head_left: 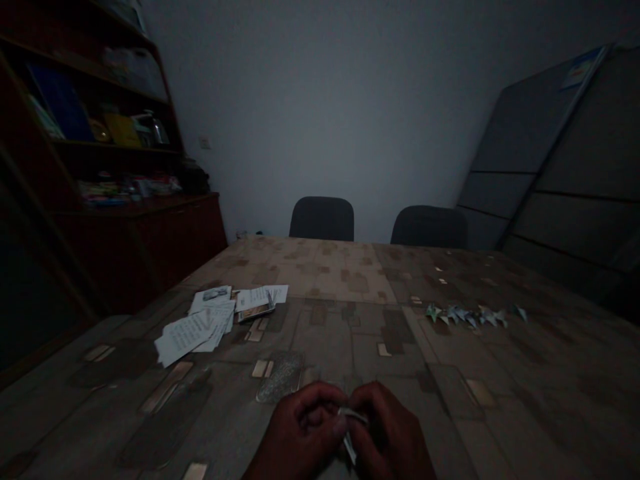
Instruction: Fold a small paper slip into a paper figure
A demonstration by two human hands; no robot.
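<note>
Both my hands are together at the bottom middle of the view, over the near edge of the table (350, 280). My left hand (300, 430) and my right hand (387, 433) have their fingers curled and pinched on a small folded piece of paper (351, 427) held between them. To the left lies a loose spread of printed paper sheets (200, 327). A row of several small folded paper figures (470, 315) sits on the table to the right.
The room is dim. Two dark chairs (321, 219) (429, 227) stand at the table's far side. A dark wooden shelf unit (100, 173) with books and clutter fills the left wall. Grey panels (560, 167) lean at the right.
</note>
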